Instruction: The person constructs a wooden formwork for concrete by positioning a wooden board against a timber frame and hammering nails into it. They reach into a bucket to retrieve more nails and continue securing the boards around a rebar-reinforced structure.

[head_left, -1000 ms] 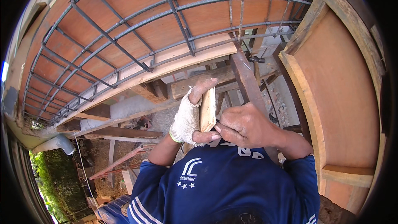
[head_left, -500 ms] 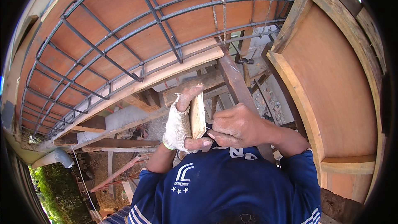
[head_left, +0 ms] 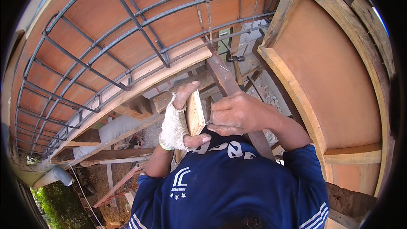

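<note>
My left hand (head_left: 176,123), in a white fingerless glove, grips a short wooden block (head_left: 195,112) held upright on edge in front of my chest. The thumb is under the block and a finger lies over its top. My right hand (head_left: 239,113) is curled against the block's right face. Its fingertips pinch a small thin thing (head_left: 208,123) that is too small to identify. Both hands hover above a brown timber beam (head_left: 222,74) that runs away from me.
A rebar cage (head_left: 127,51) lies over orange formwork panels on the left. A framed plywood panel (head_left: 335,76) stands on the right. A hammer (head_left: 234,58) rests on the timbers ahead. Below are props, a grey pipe (head_left: 53,176) and greenery far down.
My hands have stayed together on the block with the same grip. My head has turned a little, so the beams and rebar have shifted in the picture.
</note>
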Demonstrator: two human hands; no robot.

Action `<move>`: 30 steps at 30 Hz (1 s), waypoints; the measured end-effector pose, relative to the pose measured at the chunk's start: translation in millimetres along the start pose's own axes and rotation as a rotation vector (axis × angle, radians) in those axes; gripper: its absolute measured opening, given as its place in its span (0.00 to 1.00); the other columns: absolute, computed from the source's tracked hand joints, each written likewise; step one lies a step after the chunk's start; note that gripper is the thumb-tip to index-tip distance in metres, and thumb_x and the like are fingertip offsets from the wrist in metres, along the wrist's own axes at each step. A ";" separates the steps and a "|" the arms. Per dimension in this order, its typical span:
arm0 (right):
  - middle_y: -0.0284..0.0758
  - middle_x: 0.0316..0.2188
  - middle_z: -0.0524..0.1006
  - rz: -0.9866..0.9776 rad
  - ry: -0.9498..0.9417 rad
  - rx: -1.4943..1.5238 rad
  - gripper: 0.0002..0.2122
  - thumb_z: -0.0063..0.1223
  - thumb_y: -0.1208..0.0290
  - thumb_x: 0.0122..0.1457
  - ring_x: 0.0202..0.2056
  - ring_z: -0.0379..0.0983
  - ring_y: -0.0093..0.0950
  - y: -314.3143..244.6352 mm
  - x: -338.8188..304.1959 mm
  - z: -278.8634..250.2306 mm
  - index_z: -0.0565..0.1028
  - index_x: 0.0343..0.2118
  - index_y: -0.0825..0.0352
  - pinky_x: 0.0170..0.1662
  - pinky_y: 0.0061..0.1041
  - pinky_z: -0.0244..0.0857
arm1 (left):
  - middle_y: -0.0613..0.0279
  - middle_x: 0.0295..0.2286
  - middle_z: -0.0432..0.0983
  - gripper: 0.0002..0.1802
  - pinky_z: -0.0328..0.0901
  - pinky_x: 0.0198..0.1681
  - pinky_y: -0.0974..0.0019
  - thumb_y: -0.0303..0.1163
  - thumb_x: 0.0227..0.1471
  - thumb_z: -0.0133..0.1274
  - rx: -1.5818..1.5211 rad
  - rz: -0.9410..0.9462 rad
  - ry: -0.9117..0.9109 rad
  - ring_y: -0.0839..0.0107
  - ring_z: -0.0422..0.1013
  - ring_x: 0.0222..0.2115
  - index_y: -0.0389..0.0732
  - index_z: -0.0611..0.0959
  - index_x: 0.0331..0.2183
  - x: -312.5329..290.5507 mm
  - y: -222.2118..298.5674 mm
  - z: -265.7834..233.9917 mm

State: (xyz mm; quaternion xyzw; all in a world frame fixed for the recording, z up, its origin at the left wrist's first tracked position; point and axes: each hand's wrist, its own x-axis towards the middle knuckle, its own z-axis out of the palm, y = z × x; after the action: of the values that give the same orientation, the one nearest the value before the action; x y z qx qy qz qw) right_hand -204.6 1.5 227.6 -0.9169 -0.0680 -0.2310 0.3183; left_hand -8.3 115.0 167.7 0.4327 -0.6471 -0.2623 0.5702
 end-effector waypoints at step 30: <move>0.41 0.21 0.72 0.001 0.154 0.276 0.08 0.57 0.71 0.58 0.24 0.73 0.43 18.1 -5.5 37.7 0.75 0.29 0.70 0.28 0.38 0.66 | 0.49 0.49 0.67 0.58 0.57 0.56 0.56 0.51 0.26 0.70 -0.053 -0.006 -0.076 0.55 0.65 0.50 0.36 0.68 0.59 9.4 -6.8 -1.0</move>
State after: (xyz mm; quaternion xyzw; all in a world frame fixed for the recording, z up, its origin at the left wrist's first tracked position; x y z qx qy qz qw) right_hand -190.2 10.5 189.0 -0.8440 -0.0739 -0.2887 0.4459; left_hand -5.3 103.7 167.0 0.4093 -0.6599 -0.2973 0.5555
